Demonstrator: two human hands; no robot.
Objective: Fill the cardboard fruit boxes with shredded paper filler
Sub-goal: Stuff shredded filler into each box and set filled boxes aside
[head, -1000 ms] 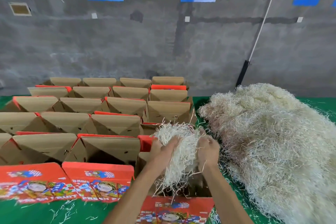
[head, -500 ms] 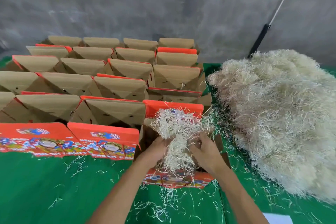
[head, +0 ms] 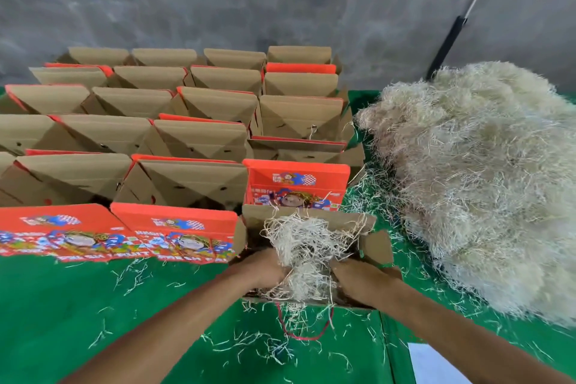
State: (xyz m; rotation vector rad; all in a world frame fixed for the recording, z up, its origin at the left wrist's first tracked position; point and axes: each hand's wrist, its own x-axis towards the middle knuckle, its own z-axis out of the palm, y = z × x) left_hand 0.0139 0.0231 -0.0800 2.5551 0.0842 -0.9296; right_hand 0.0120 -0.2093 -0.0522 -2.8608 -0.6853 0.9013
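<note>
Two hands [head: 268,268] – one filler heap [head: 486,184].

Two bare arms, no gear on them

Left hand [head: 268,268] and right hand [head: 358,279] are both bare, no gloves, rings or watch showing. Forearms are uncovered right down to the bottom edge of the head view, no sleeve anywhere in sight.

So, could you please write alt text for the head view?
Both hands, left hand and right hand, press shredded paper into an open cardboard box on a green table, beside rows of boxes and a filler pile.
</note>
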